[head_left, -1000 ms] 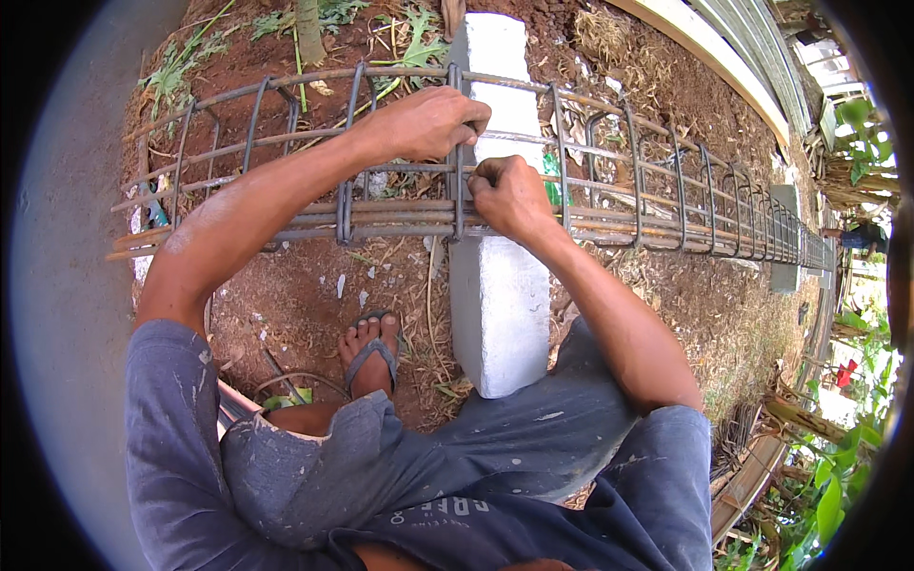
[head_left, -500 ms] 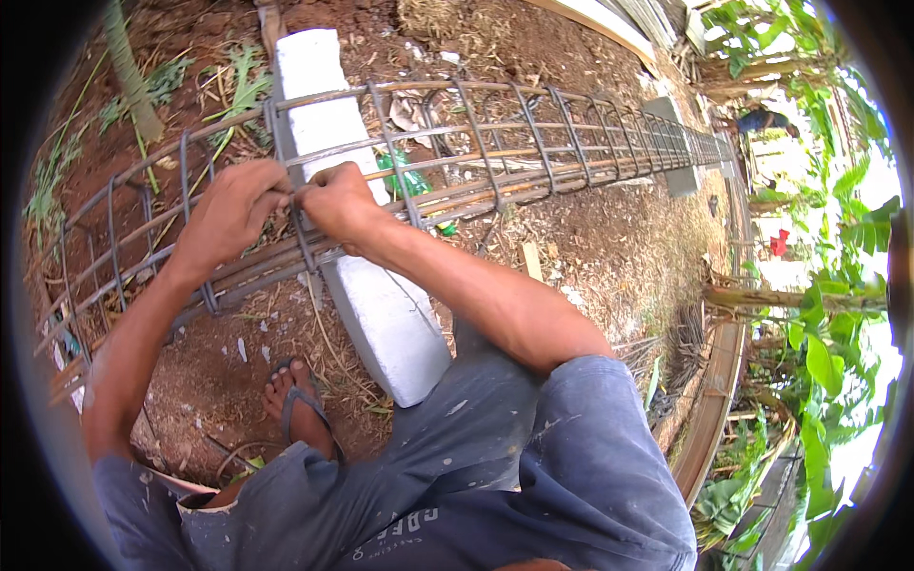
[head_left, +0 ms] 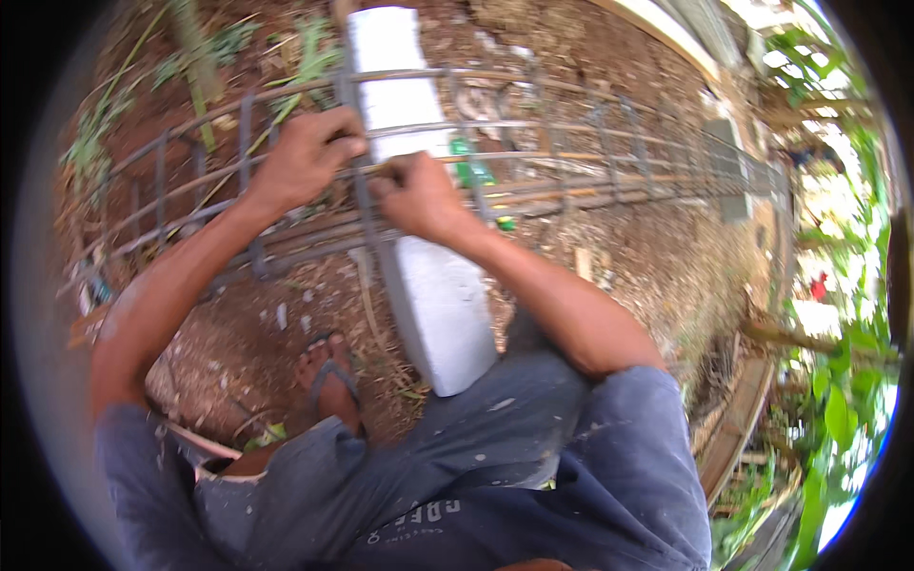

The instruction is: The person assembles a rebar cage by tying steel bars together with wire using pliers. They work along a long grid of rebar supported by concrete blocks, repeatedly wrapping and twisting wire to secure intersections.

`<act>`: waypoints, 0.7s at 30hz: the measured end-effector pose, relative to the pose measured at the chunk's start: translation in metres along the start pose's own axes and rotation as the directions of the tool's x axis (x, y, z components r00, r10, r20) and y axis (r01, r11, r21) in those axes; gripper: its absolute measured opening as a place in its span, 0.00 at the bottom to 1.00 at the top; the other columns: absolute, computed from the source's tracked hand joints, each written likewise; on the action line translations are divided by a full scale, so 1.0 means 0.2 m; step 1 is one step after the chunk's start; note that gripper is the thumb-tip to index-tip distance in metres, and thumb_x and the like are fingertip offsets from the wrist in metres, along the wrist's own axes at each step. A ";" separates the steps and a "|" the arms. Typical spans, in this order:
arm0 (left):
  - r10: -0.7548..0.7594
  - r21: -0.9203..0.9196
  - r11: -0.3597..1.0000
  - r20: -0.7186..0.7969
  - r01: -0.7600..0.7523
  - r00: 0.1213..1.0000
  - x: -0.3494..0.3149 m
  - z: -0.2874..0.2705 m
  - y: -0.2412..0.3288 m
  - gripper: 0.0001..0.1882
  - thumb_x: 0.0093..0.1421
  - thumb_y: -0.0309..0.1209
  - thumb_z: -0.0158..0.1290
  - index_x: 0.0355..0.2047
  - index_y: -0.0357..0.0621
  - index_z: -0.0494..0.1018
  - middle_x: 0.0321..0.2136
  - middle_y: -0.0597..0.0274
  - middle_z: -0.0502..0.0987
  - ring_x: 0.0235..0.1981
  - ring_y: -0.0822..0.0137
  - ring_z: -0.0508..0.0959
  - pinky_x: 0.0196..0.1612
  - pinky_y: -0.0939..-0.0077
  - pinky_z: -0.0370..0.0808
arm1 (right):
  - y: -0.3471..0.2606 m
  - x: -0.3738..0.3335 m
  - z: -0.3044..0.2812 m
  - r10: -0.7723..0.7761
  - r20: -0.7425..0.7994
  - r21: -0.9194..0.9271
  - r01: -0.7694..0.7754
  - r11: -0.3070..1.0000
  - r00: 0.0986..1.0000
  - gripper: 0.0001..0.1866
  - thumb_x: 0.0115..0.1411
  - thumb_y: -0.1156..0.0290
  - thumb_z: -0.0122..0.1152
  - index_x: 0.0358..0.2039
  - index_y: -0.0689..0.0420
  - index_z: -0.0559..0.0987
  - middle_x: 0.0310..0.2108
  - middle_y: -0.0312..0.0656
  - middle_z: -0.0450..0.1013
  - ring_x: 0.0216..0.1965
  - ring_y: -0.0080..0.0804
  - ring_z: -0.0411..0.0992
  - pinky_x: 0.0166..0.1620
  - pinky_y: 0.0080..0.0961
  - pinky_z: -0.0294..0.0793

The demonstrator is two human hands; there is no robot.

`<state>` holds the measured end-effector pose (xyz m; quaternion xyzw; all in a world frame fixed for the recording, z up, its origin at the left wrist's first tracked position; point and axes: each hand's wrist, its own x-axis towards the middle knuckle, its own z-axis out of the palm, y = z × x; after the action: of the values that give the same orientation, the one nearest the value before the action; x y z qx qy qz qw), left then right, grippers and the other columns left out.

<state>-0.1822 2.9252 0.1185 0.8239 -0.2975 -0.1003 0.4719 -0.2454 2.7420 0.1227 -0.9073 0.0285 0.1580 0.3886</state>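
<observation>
A long cage of steel reinforcing bars with square stirrups runs from the left toward the far right. It lies across a white block. My left hand is closed in a pinch beside the stirrup over the block. On the stirrup's other side my right hand is closed, with its fingers curled near the bars. The fingertips of both hands are close together but apart. Whatever they pinch is too small and blurred to make out.
Another block supports the cage farther off. My sandalled foot stands on the soil by the white block. A green plastic bottle lies under the bars. Leafy plants line the right, and a person is in the distance.
The view has swung, so the scene sits farther right and is more blurred. My hands have drawn slightly apart, the left one a little higher along the stirrup.
</observation>
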 end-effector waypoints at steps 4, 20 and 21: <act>0.066 -0.017 0.998 -0.027 -0.066 0.997 0.05 0.01 -0.01 0.06 0.60 0.28 0.54 0.33 0.37 0.73 0.27 0.62 0.75 0.33 0.69 0.74 0.40 0.69 0.71 | 0.06 -0.07 -0.06 -0.128 0.010 0.046 0.127 0.991 0.992 0.12 0.62 0.68 0.57 0.37 0.63 0.83 0.25 0.46 0.80 0.23 0.25 0.73 0.32 0.29 0.73; -0.116 -0.209 0.968 0.123 0.139 0.986 0.04 -0.02 0.11 0.03 0.61 0.24 0.53 0.33 0.37 0.74 0.28 0.65 0.76 0.33 0.75 0.75 0.40 0.74 0.73 | 0.01 0.04 0.05 -0.168 -0.080 -0.157 0.154 0.975 0.983 0.10 0.56 0.70 0.56 0.28 0.63 0.82 0.25 0.62 0.75 0.31 0.61 0.76 0.40 0.50 0.74; -0.125 -0.229 0.962 0.108 0.148 0.986 0.03 -0.03 0.11 0.03 0.61 0.24 0.53 0.33 0.37 0.74 0.28 0.66 0.76 0.33 0.75 0.74 0.40 0.74 0.73 | 0.01 0.04 0.05 -0.157 -0.057 -0.123 0.149 0.981 0.986 0.10 0.56 0.71 0.55 0.27 0.63 0.82 0.25 0.61 0.75 0.31 0.60 0.76 0.39 0.50 0.74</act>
<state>-0.1839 2.9185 0.1412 0.7748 -0.2475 -0.2055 0.5443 -0.2401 2.7482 0.1131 -0.9331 -0.0377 0.0987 0.3438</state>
